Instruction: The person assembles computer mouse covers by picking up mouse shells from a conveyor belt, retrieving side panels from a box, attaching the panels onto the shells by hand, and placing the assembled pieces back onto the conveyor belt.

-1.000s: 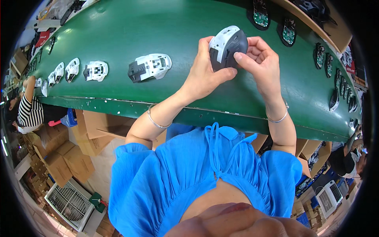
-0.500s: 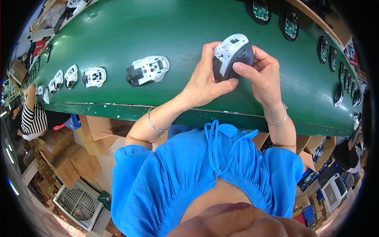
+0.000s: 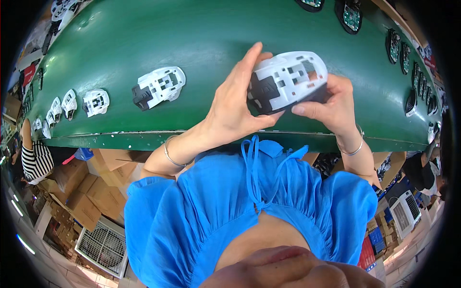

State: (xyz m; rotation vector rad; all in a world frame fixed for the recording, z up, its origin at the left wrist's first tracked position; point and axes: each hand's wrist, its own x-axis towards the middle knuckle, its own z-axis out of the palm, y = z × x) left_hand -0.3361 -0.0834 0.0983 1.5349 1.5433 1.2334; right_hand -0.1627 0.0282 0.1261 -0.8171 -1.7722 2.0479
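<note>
Between both hands, above the green table, is a white and black computer mouse shell [image 3: 294, 79], its white face with square cutouts turned up. My left hand [image 3: 230, 98] is closed around its black left end, thumb along the near edge. At its right end, my right hand [image 3: 338, 106] grips the shell with the thumb at the lower edge; some fingers are hidden behind it. To the left of my hands, a similar white and black shell [image 3: 162, 86] lies on the table, with another shell [image 3: 96, 102] farther left.
The green table [image 3: 201, 45] spans the view. Several more shells line its left side. Mouse bases with green circuit boards [image 3: 352, 20] run along the right. A person in a striped sleeve [image 3: 37, 163] is at far left. Cardboard boxes [image 3: 103, 197] and a white fan unit [image 3: 102, 246] stand below.
The mouse shell has turned from its side so its cutout face shows, and it has moved slightly right and nearer. The shells on the table appear shifted left in view.
</note>
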